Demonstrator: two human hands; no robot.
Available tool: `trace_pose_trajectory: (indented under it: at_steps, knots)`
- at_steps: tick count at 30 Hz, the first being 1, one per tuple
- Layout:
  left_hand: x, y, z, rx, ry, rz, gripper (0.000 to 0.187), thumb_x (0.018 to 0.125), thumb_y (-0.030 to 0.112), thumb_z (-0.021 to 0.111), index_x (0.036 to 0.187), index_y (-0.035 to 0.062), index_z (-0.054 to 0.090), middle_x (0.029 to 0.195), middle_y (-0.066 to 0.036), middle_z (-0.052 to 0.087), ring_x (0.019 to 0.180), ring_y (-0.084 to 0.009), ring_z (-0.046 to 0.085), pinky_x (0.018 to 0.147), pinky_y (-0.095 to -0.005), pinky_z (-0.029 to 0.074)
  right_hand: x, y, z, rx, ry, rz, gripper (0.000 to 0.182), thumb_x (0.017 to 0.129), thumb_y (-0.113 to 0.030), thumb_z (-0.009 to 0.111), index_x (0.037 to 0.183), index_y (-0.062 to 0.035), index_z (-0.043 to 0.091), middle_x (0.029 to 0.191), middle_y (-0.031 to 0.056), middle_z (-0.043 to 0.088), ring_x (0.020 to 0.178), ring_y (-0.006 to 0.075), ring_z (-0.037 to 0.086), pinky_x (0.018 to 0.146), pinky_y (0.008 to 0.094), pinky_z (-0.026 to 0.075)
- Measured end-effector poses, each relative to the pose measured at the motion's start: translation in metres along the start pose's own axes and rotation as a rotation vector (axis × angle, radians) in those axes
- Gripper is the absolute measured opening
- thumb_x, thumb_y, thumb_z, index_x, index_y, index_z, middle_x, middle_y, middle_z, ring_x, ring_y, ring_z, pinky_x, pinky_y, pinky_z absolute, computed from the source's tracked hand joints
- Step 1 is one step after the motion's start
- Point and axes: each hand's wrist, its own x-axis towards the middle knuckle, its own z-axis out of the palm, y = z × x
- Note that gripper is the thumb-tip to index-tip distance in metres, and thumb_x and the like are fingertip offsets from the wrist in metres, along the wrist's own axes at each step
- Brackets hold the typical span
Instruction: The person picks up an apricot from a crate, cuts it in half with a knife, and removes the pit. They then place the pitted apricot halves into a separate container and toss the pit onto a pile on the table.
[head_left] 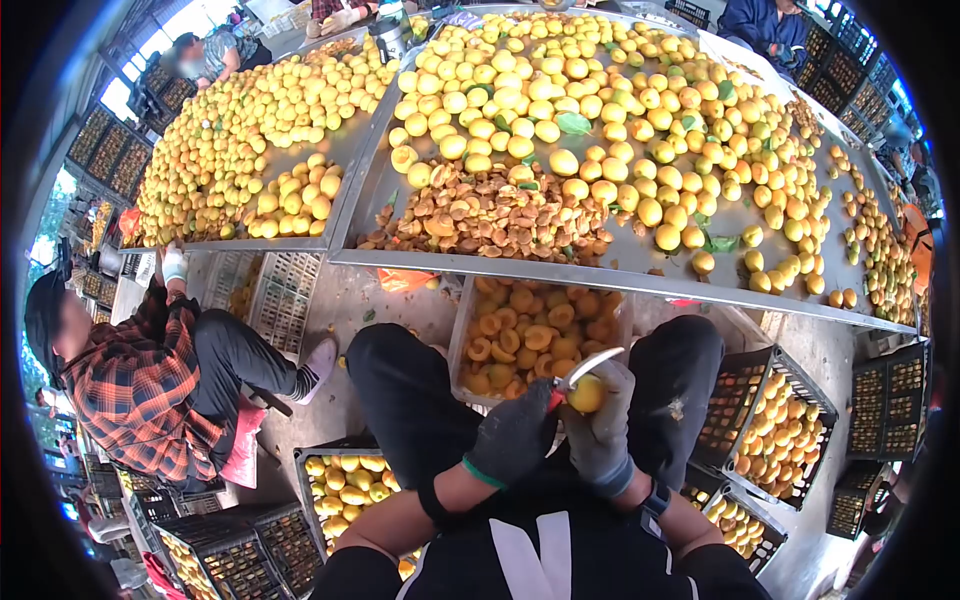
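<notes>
My left hand, in a dark glove with a green cuff, is closed around a curved knife with a red handle. The pale blade reaches right, over the top of a yellow apricot. That apricot sits in the closed fingers of my right hand, which wears a grey glove. Both hands are close together above my lap. Just beyond them, between my knees, a crate holds halved orange apricots.
A metal table ahead bears many apricots and a heap of brown apricot pits. Black crates of apricots stand at my left and right. A person in a plaid shirt sits at left.
</notes>
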Motion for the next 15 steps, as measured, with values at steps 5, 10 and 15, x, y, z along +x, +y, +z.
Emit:
trace_pose_trajectory:
  at_steps: [5,10,15]
  knots:
    - [0.008,-0.018,0.003,-0.059,-0.07,0.034,0.046,0.083,0.017,0.061,0.121,-0.0055,0.048,0.082,-0.023,0.062,0.067,-0.0376,0.062,0.058,-0.0443,0.049,0.017,0.002,-0.027,0.469,-0.269,0.543,0.049,0.08,-0.009,0.069,0.121,-0.001,0.045,0.106,0.0109,0.054,0.095,0.0188,0.054,0.085,0.0286,0.045]
    - [0.024,-0.008,-0.028,-0.054,-0.471,-0.085,0.062,0.082,0.021,0.062,0.13,-0.0096,0.037,0.091,-0.028,0.06,0.079,-0.0403,0.063,0.067,-0.0451,0.05,0.012,0.009,-0.04,0.231,-0.494,0.388,0.057,0.076,-0.031,0.077,0.116,-0.002,0.049,0.1,0.0107,0.059,0.085,0.0208,0.061,0.076,0.033,0.05]
    - [0.004,-0.009,-0.027,-0.281,-0.492,-0.238,0.06,0.083,0.023,0.062,0.129,-0.0064,0.036,0.103,-0.033,0.056,0.089,-0.0445,0.06,0.073,-0.0475,0.049,0.004,0.001,-0.032,-0.452,-0.409,-0.074,0.061,0.07,-0.035,0.078,0.113,-0.0031,0.05,0.098,0.014,0.059,0.077,0.0313,0.061,0.068,0.0357,0.049]
